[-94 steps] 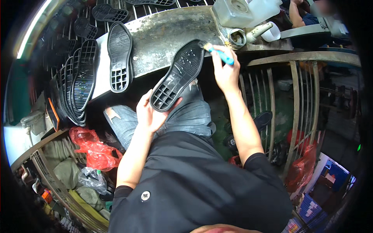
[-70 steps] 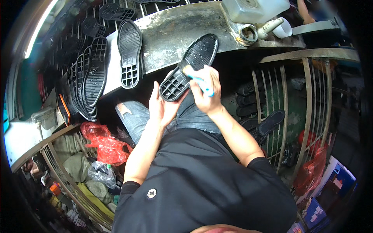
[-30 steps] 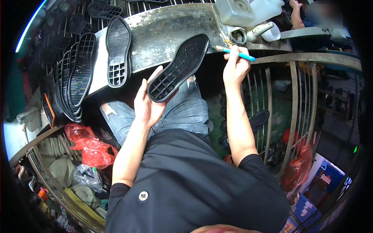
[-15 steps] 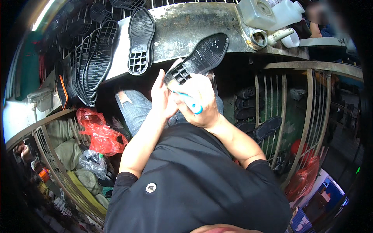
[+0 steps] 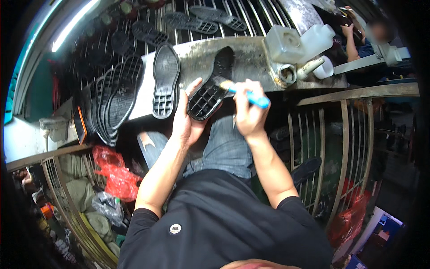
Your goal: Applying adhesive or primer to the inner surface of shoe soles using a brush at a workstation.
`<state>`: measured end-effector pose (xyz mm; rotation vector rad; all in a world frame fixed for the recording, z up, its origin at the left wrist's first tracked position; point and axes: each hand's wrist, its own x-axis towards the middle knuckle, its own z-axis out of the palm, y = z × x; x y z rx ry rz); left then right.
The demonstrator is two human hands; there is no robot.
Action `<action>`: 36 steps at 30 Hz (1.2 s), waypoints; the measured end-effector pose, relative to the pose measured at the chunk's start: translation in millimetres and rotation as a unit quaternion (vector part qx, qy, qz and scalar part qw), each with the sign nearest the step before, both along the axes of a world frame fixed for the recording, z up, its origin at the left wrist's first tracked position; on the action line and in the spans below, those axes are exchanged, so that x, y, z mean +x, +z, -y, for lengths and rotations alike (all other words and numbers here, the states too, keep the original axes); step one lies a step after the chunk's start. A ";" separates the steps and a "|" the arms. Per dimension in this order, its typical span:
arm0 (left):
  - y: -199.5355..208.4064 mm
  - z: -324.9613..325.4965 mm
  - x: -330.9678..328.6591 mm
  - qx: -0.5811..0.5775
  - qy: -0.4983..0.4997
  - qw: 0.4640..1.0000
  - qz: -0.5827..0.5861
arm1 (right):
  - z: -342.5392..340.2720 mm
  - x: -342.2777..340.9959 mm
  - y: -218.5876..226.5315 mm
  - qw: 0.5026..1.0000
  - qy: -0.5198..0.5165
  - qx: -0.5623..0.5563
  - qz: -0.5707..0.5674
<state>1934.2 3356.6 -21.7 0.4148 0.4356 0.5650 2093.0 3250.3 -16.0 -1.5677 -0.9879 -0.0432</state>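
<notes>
A black shoe sole [image 5: 207, 99] with a square-grid heel is held at its heel end by my left hand [image 5: 189, 120], thumb along its left edge. Its toe end reaches over the worn metal bench [image 5: 251, 56]. My right hand [image 5: 251, 105] grips a paintbrush [image 5: 247, 93] with a blue handle; its pale bristles touch the middle of the sole. Another black sole [image 5: 165, 74] lies on the bench just left of my left hand. Beyond it several more soles [image 5: 125, 85] lean together in a stack.
A square plastic container [image 5: 283, 44], a white jug [image 5: 317, 41] and a glue-crusted pot [image 5: 286, 74] crowd the bench's right end. Soles [image 5: 190, 22] lie on a barred rack behind. Red plastic bags [image 5: 117, 175] hang at left. At far right a co-worker's arm [image 5: 352, 45] shows.
The sole has swung more upright and its heel has moved down and left. My right hand has moved right, and the brush has turned so its bristles now touch the sole's middle.
</notes>
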 end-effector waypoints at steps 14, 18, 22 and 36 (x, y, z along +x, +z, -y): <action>-24.4 -202.9 245.8 0.090 -0.093 0.991 0.036 | -69.4 53.2 -66.6 0.973 -0.128 -0.079 0.176; -34.7 -193.3 326.2 0.088 -0.052 0.995 -0.015 | -67.2 50.3 -68.0 0.973 -0.131 -0.083 0.172; -36.8 -179.7 357.6 0.098 -0.059 0.990 -0.085 | -69.0 48.4 -64.0 0.975 -0.127 -0.082 0.165; 24.6 -102.4 -21.7 0.768 -0.014 0.527 -0.364 | -73.6 49.3 -65.3 0.974 -0.141 -0.069 0.166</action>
